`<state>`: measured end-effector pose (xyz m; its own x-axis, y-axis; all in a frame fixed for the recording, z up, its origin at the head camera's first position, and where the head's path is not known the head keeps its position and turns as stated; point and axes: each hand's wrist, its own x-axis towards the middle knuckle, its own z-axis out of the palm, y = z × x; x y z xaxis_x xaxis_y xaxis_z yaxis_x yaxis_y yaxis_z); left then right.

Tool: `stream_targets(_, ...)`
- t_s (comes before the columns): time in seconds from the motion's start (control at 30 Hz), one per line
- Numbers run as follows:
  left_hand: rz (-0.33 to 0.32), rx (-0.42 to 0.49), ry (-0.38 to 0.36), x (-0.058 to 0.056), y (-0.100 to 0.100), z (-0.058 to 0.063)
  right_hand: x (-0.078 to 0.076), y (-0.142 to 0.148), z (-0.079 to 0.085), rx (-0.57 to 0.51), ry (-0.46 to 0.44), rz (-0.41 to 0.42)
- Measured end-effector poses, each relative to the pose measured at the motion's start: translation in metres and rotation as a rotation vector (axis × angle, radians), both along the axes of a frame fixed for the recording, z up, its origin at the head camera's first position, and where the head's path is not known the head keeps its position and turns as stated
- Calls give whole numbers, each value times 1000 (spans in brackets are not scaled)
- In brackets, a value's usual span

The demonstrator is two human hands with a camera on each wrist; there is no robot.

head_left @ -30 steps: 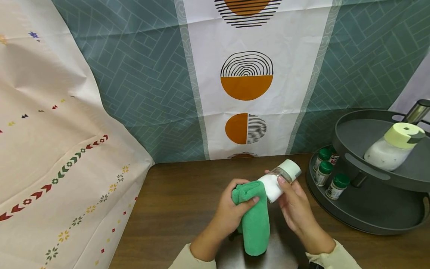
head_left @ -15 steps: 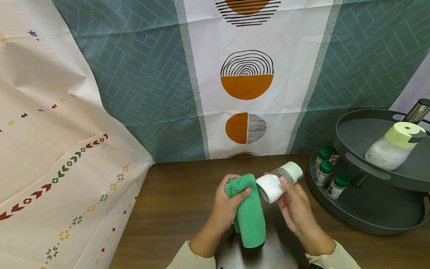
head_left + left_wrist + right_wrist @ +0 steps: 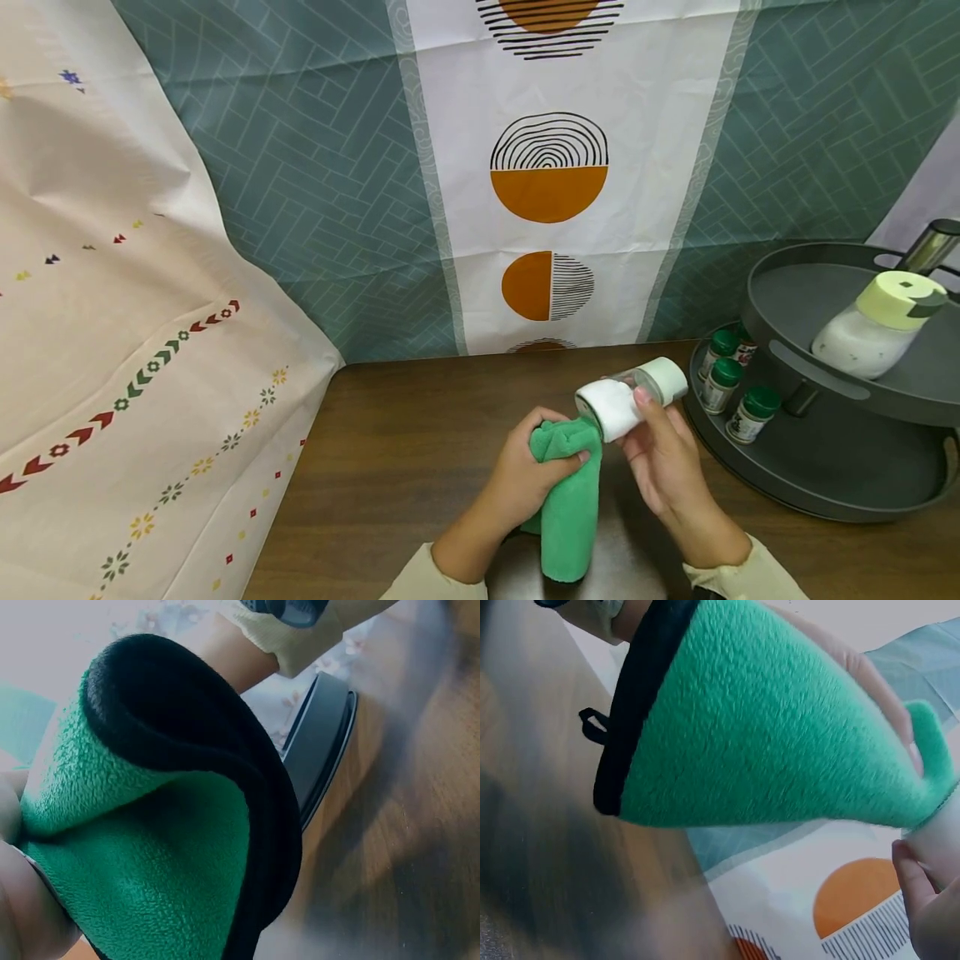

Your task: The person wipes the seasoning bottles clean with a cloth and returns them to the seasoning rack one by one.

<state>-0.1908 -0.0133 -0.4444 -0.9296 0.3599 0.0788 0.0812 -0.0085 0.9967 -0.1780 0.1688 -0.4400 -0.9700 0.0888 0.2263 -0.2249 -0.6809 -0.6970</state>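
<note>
Folded over my left hand (image 3: 525,477) is a green towel cloth (image 3: 568,525), gripped between thumb and fingers and hanging down toward me. The left wrist view shows the black trim of the cloth (image 3: 270,825) curving in a loop. My right hand (image 3: 666,471) holds a clear jar (image 3: 611,407) of white contents, tilted, its pale lid (image 3: 666,380) pointing up and right. The jar's base touches or nearly touches the cloth's upper fold. In the right wrist view the cloth (image 3: 765,727) hides most of the left hand, and only part of the jar (image 3: 939,844) shows.
To the right stands a dark two-tier round rack (image 3: 847,479). Several green-capped spice bottles (image 3: 722,385) sit on its lower tier; a larger jar (image 3: 862,342) with a pale yellow lid leans on the upper. Patterned cloth (image 3: 551,196) hangs behind the wooden table (image 3: 390,467).
The left hand and cloth went slightly up and left, then came back right and lower. The jar has shifted a little to the right, still in my right hand.
</note>
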Motion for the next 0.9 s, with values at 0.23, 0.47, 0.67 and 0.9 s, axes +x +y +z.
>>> stream_targets(0.23, -1, 39, 26, 3, -1, 5, -1, -3, -5, 16, -30, 9)
stream_targets(0.47, 123, 115, -10, 0, -3, 9, 1, -4, -6, 105, -50, 20)
stream_targets(0.67, 162, 141, -22, -6, -5, 7, 4, -5, -3, 104, -59, 18)
stream_targets(0.9, 83, 58, -42, -6, -3, -1, 2, -3, 0, 34, -15, 20)
